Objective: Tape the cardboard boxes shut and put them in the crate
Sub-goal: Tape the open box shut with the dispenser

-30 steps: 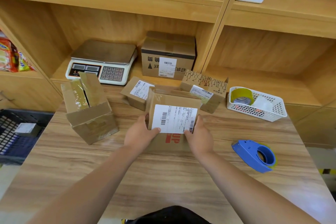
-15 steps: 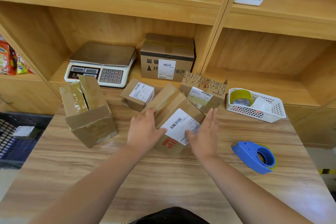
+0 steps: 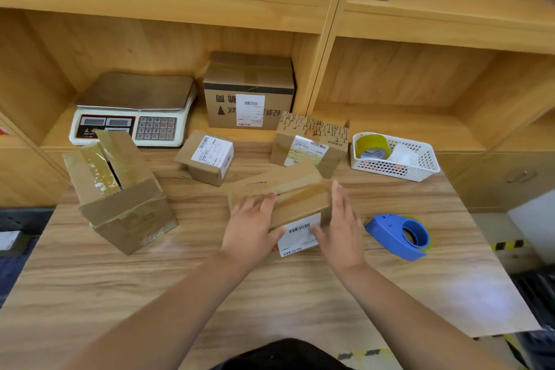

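While lying on the table [image 3: 270, 294], the box [image 3: 300, 204] sits clasped between both hands' grip.

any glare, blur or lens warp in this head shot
Head view: wide-angle warp bows the shelf edges; soft glare patch on the table at right; both hands, left hand and right hand, and the box are slightly motion-soft; barcode label text unreadable.

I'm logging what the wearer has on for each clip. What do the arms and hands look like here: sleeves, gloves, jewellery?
Both forearms are bare all the way to the bottom edge of the frame, with no sleeves in view. The left hand and right hand wear no gloves, and no watch, ring or bracelet shows.
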Tool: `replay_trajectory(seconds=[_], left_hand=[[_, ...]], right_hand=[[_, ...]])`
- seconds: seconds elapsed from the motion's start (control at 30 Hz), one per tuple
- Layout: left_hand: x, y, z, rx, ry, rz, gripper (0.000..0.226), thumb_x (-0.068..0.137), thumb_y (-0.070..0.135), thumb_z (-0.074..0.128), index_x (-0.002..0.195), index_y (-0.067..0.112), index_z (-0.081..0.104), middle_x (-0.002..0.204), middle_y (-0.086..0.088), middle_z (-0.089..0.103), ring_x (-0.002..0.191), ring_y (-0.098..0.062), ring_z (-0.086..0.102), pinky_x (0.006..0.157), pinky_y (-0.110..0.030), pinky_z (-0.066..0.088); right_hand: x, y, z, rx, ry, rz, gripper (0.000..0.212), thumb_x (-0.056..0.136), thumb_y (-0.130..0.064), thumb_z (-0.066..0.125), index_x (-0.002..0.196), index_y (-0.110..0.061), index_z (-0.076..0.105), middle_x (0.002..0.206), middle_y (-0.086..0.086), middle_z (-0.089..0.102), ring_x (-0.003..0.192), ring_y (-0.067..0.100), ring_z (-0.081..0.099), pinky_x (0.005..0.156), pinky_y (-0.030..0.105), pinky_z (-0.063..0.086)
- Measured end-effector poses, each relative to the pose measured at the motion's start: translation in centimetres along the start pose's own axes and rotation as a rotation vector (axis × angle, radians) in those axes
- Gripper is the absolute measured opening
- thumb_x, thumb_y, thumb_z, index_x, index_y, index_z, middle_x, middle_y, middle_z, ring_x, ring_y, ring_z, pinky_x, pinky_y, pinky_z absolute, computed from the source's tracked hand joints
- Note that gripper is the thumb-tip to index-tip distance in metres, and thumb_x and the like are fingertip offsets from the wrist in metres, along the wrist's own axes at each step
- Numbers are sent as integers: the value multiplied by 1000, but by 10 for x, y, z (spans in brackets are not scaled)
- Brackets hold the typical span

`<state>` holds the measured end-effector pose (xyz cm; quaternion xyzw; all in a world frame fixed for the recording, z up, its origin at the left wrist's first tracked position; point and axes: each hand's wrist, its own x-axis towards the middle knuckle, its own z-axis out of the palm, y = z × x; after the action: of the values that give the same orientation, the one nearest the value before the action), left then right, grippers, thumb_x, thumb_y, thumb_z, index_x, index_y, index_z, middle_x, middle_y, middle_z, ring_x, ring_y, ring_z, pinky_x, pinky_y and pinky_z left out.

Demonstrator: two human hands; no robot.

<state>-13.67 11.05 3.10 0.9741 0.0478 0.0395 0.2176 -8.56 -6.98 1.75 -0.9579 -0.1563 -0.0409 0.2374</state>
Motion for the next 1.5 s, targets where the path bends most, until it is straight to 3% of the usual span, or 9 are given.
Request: replay_trajectory(seconds=[0.13, 0.3, 0.43, 0.6, 0.93, 1.1, 1.23, 1.3, 1.5], left_hand=[[-6, 2, 13, 82, -50, 134, 65, 88, 35, 60, 144, 14, 35, 149, -2, 38, 139, -18, 27, 115, -29, 5], [-10, -8, 17, 256, -88, 225, 67, 65, 40, 82, 123, 14, 62, 128, -1, 62, 122, -16, 54, 106, -37, 34], [-12, -16, 12, 267, -171, 296, 58, 99, 32, 41, 149, 11, 23, 158, -4, 19, 146, -17, 11, 117, -34, -3], [-14, -28, 8, 314, -201, 319, 58, 100, 23, 34, 151, 12, 8, 160, -3, 3, 147, -15, -5, 116, -37, -10], [-18, -41, -7, 326, -231, 296, 73, 89, 9, 45, 151, 20, 8, 160, 5, -2, 147, -17, -9, 116, -43, -14], [-18, -34, -7, 170, -154, 229, 55, 95, 17, 35, 149, 20, 22, 159, 6, 15, 147, -13, 2, 117, -37, -12], [-17, -32, -2, 97, -46, 162, 50, 87, 23, 51, 136, 21, 48, 144, 1, 46, 138, -19, 32, 115, -40, 11], [-18, -31, 2, 141, 3, 110, 45, 71, 32, 64, 115, 24, 64, 125, 0, 63, 119, -23, 54, 101, -44, 37], [-23, -11, 10, 235, 152, -235, 66, 48, 48, 85, 107, 23, 68, 120, -10, 59, 99, -28, 50, 72, -45, 50]], right_hand=[[-11, 8, -1, -50, -40, 10, 100, 82, -17, 71, 150, -27, -1, 156, 5, 23, 142, 23, 24, 111, 41, 27], [-21, 7, 4, -125, -94, 4, 79, 85, -18, 66, 151, -23, 22, 153, 7, 29, 135, 28, 35, 109, 40, 30], [-30, -3, 10, -136, -122, 42, 69, 85, -18, 65, 147, -17, 34, 153, 12, 27, 137, 30, 33, 111, 37, 28], [-48, -16, 19, -245, -38, 70, 59, 74, -39, 74, 125, -14, 59, 131, 17, 52, 116, 34, 55, 93, 46, 44], [-51, -35, 20, -134, -98, 1, 64, 80, -66, 31, 93, -13, 63, 155, 19, 23, 147, 29, 8, 118, 37, -5], [-20, -34, 12, -56, -108, 2, 26, 90, -38, 56, 76, -17, 50, 151, 11, 35, 146, 22, 17, 117, 37, -2], [4, -26, 6, -42, -187, -62, 12, 86, -29, 61, 90, -19, 56, 143, 6, 45, 139, 14, 30, 117, 36, 11], [13, -22, 4, -61, -242, -105, 35, 86, -34, 61, 120, -25, 58, 147, 5, 40, 137, 20, 33, 115, 36, 17], [29, -10, -1, -73, -318, -262, 42, 88, -36, 60, 130, -27, 58, 149, 3, 37, 132, 28, 37, 106, 35, 25]])
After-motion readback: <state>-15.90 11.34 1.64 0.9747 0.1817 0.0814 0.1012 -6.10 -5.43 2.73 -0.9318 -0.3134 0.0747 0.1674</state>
